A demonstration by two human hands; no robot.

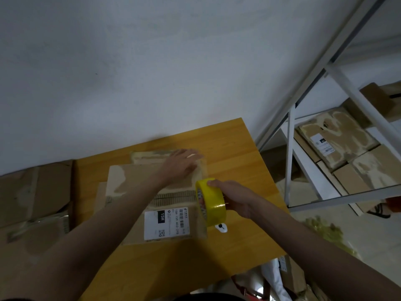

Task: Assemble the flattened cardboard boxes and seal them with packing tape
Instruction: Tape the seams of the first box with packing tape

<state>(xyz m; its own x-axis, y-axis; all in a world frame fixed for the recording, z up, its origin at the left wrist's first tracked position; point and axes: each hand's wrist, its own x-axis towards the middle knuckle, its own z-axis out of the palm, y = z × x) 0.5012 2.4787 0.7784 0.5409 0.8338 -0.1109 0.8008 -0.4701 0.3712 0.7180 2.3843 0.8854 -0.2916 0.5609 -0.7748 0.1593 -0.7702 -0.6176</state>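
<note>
While left fingers (191, 156) press the cardboard box (156, 192) flat, right fingers (211, 183) grip the tape roll (211, 202).

Left hand (181, 164) motion-blurred, shipping label (166, 223) small print unreadable, shelf boxes (338, 137) cut off right.

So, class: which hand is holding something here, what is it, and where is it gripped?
The right hand grips the yellow tape roll by its outer rim. The left hand holds nothing, lying flat on the cardboard box.

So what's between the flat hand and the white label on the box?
In the head view, between the left hand and the label lies brown cardboard of the box, with a torn strip of bare ribbed corrugation just above the label.
</note>
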